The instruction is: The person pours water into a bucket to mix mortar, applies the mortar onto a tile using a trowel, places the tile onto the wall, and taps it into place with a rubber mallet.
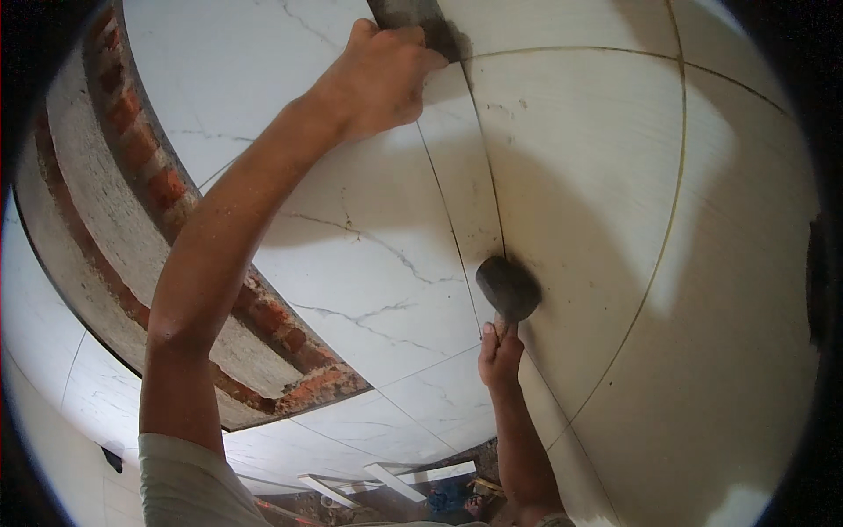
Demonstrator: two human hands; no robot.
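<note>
My right hand (500, 357) is closed round the short handle of a black rubber mallet (507, 290). The mallet's head is beside the narrow white tile strip (474, 189), where the strip meets the cream tiled wall (571, 202); whether it touches cannot be told. Farther up, my left hand (384, 79) has its fingers curled in at the far end of that strip, beside a dark patch (417, 22). What those fingers grip, if anything, is hidden. White marble-veined tiles (369, 228) lie beneath my left forearm.
To the left, a raw cut edge of red brick (162, 186) and grey concrete (97, 167) borders the tiles. At the bottom are pale boards (395, 481) and assorted clutter. Brownish joint lines cross the wall tiles on the right.
</note>
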